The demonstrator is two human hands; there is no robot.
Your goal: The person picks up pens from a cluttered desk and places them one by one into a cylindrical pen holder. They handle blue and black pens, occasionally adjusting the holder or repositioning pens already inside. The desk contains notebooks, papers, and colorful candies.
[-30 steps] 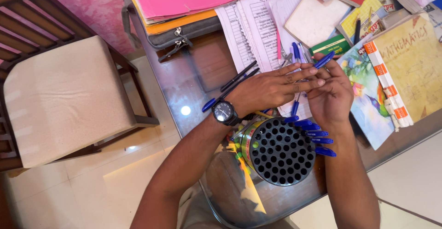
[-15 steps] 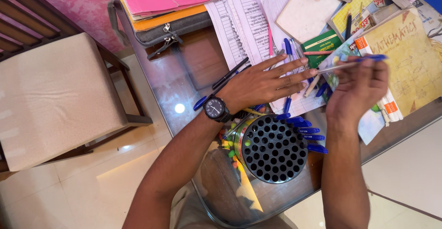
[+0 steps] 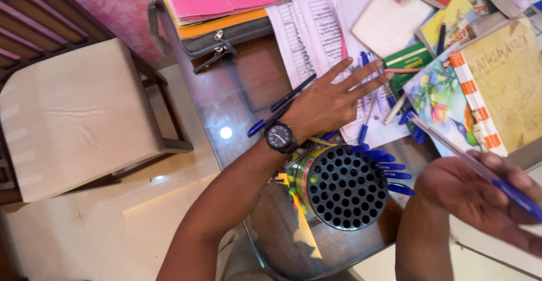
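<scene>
Two hands were busy over the glass table [image 3: 237, 97]; the right hand [image 3: 480, 199] pinched a clear pen with a blue cap [image 3: 480, 171] between its fingers, held up off the table at the lower right; the left hand [image 3: 333, 100] lay flat with fingers spread wide on loose blue pens [image 3: 370, 86] and papers [image 3: 307, 29] — just above the round black pen holder [image 3: 344, 186], where blue pens [image 3: 389, 171] stuck out.

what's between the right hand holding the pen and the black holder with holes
In the head view, a row of blue pen caps sticking out of the holder lies between it and the right hand.
</scene>
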